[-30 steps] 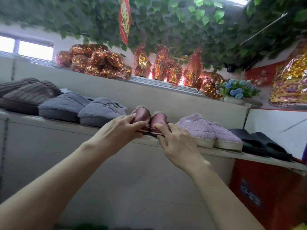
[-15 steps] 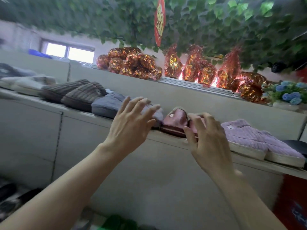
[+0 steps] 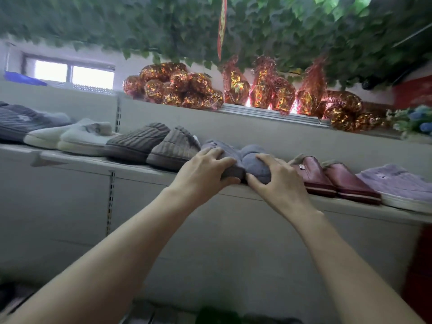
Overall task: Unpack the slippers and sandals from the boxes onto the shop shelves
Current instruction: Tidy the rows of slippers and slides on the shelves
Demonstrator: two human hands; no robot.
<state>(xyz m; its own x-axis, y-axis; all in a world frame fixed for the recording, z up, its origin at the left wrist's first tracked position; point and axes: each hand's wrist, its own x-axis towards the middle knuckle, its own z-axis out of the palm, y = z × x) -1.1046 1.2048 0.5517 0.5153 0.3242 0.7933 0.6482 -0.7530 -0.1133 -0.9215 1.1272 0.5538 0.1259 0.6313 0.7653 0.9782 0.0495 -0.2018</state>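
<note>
Directly ahead, left hand (image 3: 205, 168) grips the left grey slipper (image 3: 230, 170), right hand (image 3: 279, 182) the right grey slipper (image 3: 256, 166) (toes pointing outward).

Grey slippers (image 3: 253, 163): soft matt fleece cloth. Maroon slippers (image 3: 332, 178): smooth, semi-gloss, leather-like. Ribbed cloth seen on brown pair (image 3: 159, 146). Shelf (image 3: 93, 160): matt.
</note>
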